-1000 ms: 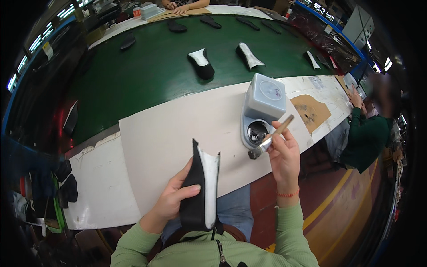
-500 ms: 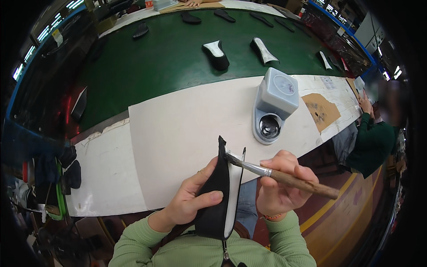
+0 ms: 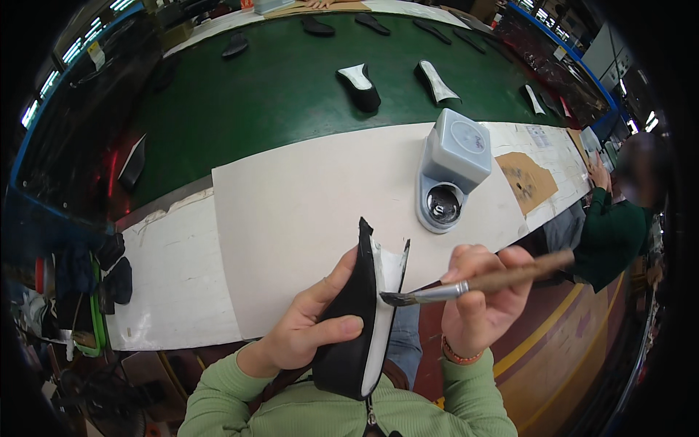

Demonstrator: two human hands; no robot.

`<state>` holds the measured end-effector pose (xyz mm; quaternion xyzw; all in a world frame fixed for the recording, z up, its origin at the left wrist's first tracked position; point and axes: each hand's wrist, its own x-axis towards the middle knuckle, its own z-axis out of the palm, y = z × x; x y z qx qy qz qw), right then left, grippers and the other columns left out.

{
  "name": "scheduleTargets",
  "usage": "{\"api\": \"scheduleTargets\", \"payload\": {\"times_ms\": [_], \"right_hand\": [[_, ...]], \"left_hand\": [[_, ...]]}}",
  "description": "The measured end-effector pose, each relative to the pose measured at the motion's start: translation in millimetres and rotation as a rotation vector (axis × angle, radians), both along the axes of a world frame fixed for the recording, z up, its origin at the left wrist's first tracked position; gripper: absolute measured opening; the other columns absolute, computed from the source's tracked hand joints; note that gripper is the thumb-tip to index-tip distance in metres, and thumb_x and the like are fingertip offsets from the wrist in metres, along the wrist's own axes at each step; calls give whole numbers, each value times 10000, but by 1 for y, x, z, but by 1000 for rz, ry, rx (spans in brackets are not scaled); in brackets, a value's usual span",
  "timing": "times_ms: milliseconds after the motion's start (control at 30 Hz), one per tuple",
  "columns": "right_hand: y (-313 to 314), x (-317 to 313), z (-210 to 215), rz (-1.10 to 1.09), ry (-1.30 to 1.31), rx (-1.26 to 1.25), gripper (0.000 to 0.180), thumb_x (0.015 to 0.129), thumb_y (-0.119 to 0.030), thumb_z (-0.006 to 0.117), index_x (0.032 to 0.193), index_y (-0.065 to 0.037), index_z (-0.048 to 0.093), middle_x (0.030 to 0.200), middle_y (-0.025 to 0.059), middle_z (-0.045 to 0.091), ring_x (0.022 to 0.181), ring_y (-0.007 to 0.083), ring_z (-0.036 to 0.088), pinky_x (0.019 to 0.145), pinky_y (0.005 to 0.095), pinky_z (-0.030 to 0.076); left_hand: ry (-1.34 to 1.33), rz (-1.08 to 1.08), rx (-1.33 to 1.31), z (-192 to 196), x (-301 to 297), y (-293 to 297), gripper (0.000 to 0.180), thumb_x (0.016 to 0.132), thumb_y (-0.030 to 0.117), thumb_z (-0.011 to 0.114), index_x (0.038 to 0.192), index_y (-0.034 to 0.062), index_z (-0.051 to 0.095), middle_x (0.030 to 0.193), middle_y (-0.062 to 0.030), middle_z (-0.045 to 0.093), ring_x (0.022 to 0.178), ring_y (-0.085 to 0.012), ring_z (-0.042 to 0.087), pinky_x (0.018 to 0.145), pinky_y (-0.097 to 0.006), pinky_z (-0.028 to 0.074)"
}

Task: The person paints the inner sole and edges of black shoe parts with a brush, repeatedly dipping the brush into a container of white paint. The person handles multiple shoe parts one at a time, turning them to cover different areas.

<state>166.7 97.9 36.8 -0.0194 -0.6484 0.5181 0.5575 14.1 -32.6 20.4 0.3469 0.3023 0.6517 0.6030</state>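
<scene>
My left hand (image 3: 309, 317) grips a black wedge-shaped shoe sole (image 3: 342, 335) by its side, thumb across the black face. The sole stands on edge, its narrow end pointing away from me and its long white face turned to the right. In my right hand (image 3: 486, 298), the fingers are closed round the wooden handle of a paintbrush (image 3: 437, 293). The dark bristles lie against the white face, near its middle. A pale blue glue pot (image 3: 457, 156) with a dark, round well at its front stands on the paper beyond my right hand.
A large pale sheet (image 3: 291, 197) covers the white bench. Behind it runs a green conveyor belt (image 3: 269, 95) with several black soles, such as a white-topped one (image 3: 359, 84). Brown scrap card (image 3: 526, 178) lies right of the pot. A person in a dark green sleeve (image 3: 608, 237) works at far right.
The brush has moved down the white face from near its narrow end towards the middle, and its handle has swung upward. My left hand keeps its hold on the sole.
</scene>
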Motion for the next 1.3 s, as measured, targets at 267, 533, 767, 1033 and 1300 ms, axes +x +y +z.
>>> {"api": "scheduleTargets", "payload": {"times_ms": [267, 533, 767, 1033, 1300], "right_hand": [[1, -7, 5, 67, 62, -163, 520, 796, -22, 643, 1222, -1, 345, 825, 194, 602, 720, 166, 558, 651, 265, 453], [-2, -8, 18, -19, 44, -187, 530, 793, -34, 654, 1217, 15, 341, 809, 183, 609, 715, 154, 568, 647, 247, 460], [-2, -10, 31, -152, 20, -173, 553, 769, -47, 676, 1213, 13, 352, 791, 166, 614, 727, 165, 592, 671, 249, 467], [-3, -13, 40, -96, 24, -242, 558, 758, -35, 680, 1212, 18, 358, 795, 154, 619, 746, 173, 605, 705, 264, 476], [2, -19, 42, -114, 62, -225, 558, 760, -16, 671, 1219, 26, 357, 816, 154, 624, 744, 169, 609, 715, 270, 482]], "left_hand": [[115, -79, 81, 1, 0, -3, 704, 845, 19, 514, 1432, 47, 128, 1482, -106, 166, 1356, -188, 165, 1087, -323, 118], [199, -148, 103, -3, -1, -7, 678, 857, 48, 532, 1429, 60, 167, 1475, -127, 177, 1361, -218, 153, 1086, -341, 106], [236, -157, 185, -7, 0, -4, 638, 858, 39, 532, 1418, 67, 227, 1465, -135, 196, 1352, -254, 171, 1082, -356, 115], [241, -160, 189, -15, -1, -7, 635, 865, 50, 534, 1416, 54, 217, 1473, -124, 186, 1368, -239, 135, 1093, -354, 90], [161, -245, 88, -22, -3, -10, 733, 819, 95, 566, 1407, 362, 219, 1407, -245, 266, 1332, -360, 227, 1078, -437, 176]]}}
